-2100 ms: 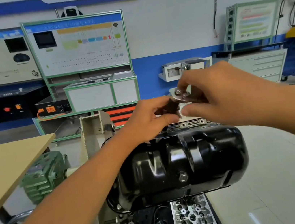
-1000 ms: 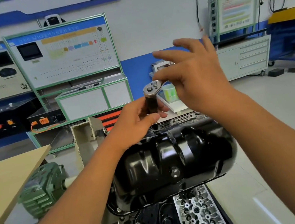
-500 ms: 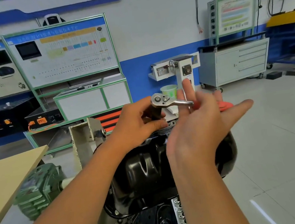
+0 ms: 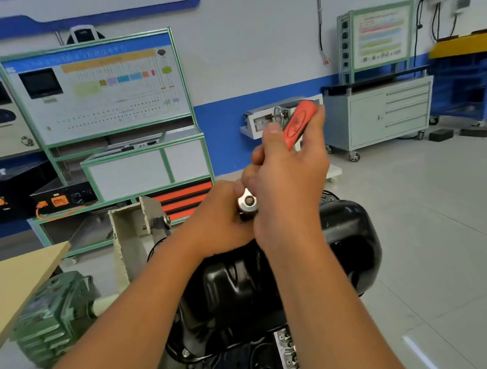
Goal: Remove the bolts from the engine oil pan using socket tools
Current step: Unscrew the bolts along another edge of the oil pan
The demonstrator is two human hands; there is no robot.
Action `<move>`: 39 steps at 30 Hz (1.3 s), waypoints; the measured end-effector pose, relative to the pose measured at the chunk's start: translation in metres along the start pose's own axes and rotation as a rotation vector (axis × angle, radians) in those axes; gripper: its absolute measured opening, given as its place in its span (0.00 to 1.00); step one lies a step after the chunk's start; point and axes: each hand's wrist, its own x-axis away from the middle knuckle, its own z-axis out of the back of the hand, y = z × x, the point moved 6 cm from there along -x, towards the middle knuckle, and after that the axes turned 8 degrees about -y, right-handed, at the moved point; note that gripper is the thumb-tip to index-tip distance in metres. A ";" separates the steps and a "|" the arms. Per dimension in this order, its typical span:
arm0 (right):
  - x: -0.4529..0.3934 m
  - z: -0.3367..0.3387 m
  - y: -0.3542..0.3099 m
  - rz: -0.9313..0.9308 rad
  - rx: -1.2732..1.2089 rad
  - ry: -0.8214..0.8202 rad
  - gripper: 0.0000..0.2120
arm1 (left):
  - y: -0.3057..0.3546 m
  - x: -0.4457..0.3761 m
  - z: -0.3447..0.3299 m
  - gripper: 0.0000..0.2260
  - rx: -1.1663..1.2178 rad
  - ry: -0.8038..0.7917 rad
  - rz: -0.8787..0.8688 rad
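Two hands clamp the ratchet at the oil pan far edge
Socket hidden; if tilted, it could slip and round the bolt

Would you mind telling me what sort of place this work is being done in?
Most likely an automotive training workshop: a glossy black engine oil pan sits on a stand, green-framed instructional circuit display boards line the wall, and a grey wheeled tool cabinet stands behind.

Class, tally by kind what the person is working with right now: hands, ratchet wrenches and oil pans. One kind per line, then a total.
hands: 2, left and right
ratchet wrench: 1
oil pan: 1
Total: 4
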 end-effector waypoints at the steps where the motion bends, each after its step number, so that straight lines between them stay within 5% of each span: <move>1: -0.003 0.003 -0.004 -0.031 -0.011 -0.015 0.31 | -0.002 0.006 0.002 0.10 0.018 -0.040 -0.087; 4: -0.016 0.022 -0.007 -0.108 -0.089 -0.057 0.22 | -0.008 0.009 0.002 0.11 0.011 -0.062 -0.141; 14: -0.015 0.023 -0.014 -0.126 -0.088 -0.062 0.13 | -0.012 0.003 -0.001 0.22 0.050 -0.120 -0.127; 19: 0.014 0.018 -0.007 0.037 0.179 0.162 0.35 | -0.004 0.005 -0.001 0.24 0.024 -0.135 -0.238; 23: 0.022 0.017 -0.002 0.168 0.262 0.238 0.30 | -0.015 0.005 0.002 0.17 0.186 -0.168 -0.203; 29: 0.005 0.019 -0.003 0.066 0.305 0.203 0.35 | -0.034 -0.002 -0.001 0.15 0.320 -0.266 -0.146; 32: 0.004 0.015 -0.007 0.124 0.345 0.051 0.35 | -0.039 -0.004 -0.001 0.11 0.301 -0.251 -0.149; 36: 0.000 -0.015 -0.008 0.148 0.697 -0.516 0.31 | -0.035 0.000 0.002 0.15 0.331 -0.212 -0.143; 39: -0.014 -0.016 -0.013 0.067 0.633 -0.628 0.29 | -0.033 -0.002 0.002 0.13 0.317 -0.217 -0.164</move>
